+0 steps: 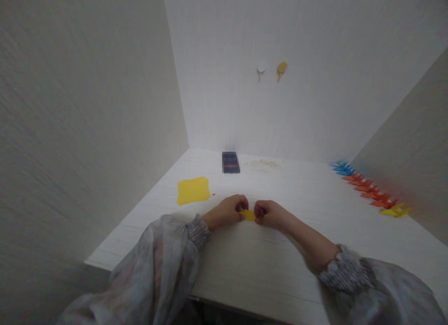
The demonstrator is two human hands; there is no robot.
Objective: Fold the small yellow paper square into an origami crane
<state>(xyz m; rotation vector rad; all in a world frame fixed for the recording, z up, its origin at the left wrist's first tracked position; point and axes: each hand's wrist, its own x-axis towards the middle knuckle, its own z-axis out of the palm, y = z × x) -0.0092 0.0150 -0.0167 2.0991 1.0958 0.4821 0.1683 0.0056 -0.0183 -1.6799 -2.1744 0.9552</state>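
My left hand (229, 210) and my right hand (269, 213) meet over the middle of the white table (245, 259). Both pinch a small folded yellow paper piece (248, 215) between their fingertips, low over the tabletop. The fingers of both hands are curled closed on it, hiding most of the piece. Loose grey patterned sleeves cover both forearms.
A stack of yellow paper sheets (192, 190) lies left of my hands. A small dark object (230, 162) sits near the back wall. A row of folded paper shapes, blue (343, 167), orange (367, 189) and yellow (395, 211), lines the right side. Two hooks (271, 70) hang on the wall.
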